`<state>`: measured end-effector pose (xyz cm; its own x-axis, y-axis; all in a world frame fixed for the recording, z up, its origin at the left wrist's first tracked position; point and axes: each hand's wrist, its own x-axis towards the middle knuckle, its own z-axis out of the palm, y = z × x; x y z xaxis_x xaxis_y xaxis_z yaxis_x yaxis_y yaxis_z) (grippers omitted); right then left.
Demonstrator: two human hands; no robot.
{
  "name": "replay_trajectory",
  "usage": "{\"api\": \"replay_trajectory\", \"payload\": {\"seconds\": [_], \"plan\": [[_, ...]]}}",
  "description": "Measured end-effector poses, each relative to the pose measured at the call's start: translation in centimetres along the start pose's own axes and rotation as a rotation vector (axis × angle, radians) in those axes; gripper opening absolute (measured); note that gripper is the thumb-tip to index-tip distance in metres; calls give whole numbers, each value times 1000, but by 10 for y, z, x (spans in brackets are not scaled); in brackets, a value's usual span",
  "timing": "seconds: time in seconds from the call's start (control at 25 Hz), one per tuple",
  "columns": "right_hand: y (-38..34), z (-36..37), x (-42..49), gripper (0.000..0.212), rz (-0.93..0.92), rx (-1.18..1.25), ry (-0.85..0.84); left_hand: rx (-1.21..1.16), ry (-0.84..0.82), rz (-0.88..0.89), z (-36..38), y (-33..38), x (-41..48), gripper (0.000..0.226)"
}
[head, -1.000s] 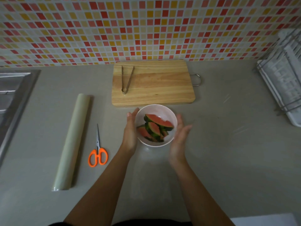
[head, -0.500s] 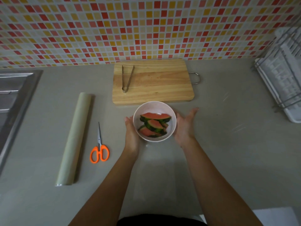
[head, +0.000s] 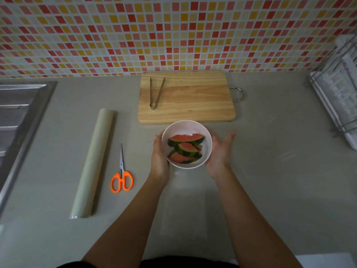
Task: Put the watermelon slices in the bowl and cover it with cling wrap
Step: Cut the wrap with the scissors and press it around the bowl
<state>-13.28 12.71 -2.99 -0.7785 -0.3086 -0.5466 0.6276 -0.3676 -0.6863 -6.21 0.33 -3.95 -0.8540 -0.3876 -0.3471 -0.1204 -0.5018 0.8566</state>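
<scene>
Bowl [head: 186,130]: pale, round, near the middle of the tabletop [head: 270,180], its far rim just beside the near edge of the cutting board [head: 193,101].
Watermelon slices [head: 184,148]: three or so, stacked inside the bowl, none left on the board.
Left hand [head: 159,157]: pressed flat against the bowl's left wall, fingers curved round it.
Right hand [head: 220,151]: cupped at the bowl's right wall, fingers [head: 229,136] spread wide and pointing toward the far right; actual touch hard to tell.
Cling wrap sheet [head: 185,209]: faint clear rectangle lying flat between bowl and near edge; whether its far end reaches under the bowl cannot be told.
Roll [head: 92,163]: lengthwise toward the left edge, well apart from the bowl.
Scissors [head: 121,176]: between roll and left forearm.
Tongs [head: 156,92]: on the board's left part.
Stage, judged: slices in, cover not yet on.
Risk, sheet: thin film likely to fold onto itself or cling to the tabletop when lifted by one corner.
Risk, bowl: loose right-side support, so a quick lift or slide could tip it and spill slices.
Risk, cover: a sheet set off-centre could leave one rim side bare.
Risk, scissors: elbow sweep leftward could knock them.
</scene>
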Motion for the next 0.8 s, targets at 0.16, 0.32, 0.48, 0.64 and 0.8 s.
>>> {"api": "replay_trajectory", "payload": {"seconds": [0.16,0.32,0.48,0.64,0.8], "plan": [[-8,-1,7,82,-166,112,166,-24,16,-38,-3,-5,-10,58],[21,-5,-7,61,-355,-78,423,293,242,13,-13,-12,-18,48],[36,3,-15,68,-268,6,260,380,168,17,-14,-1,-5,53],[13,-2,-6,68,-216,-16,132,580,338,110,-12,4,-6,50],[19,-5,-7,67,-202,-192,154,629,276,105,-12,14,-1,50]]}}
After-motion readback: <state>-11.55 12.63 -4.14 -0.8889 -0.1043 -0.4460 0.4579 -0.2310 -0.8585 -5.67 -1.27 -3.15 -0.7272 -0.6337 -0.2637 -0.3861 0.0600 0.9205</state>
